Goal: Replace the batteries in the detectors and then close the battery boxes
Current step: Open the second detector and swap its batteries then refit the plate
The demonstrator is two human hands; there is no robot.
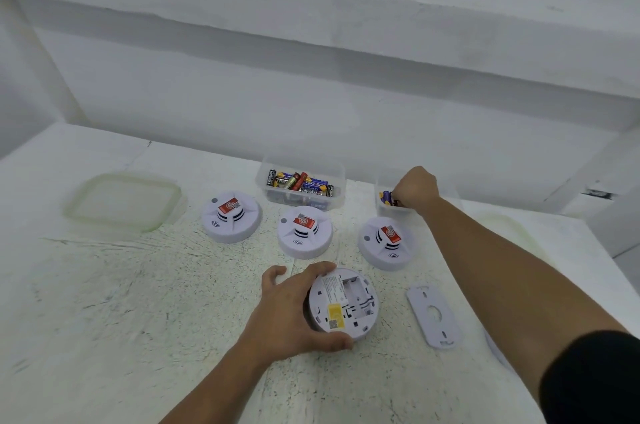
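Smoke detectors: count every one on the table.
4. Three sit face up in a row: left detector, middle detector, right detector. The opened detector lies face down nearest the camera, held by the left hand.

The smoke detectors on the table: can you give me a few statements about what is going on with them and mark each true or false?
1. The left hand steadies an upturned detector whose battery bay is open. True.
2. The right hand reaches into the big container of batteries. False: it is in the smaller container to the right.
3. Three detectors stand face up in a row. True.
4. The back plate is fitted on the open detector. False: it lies on the table beside it.
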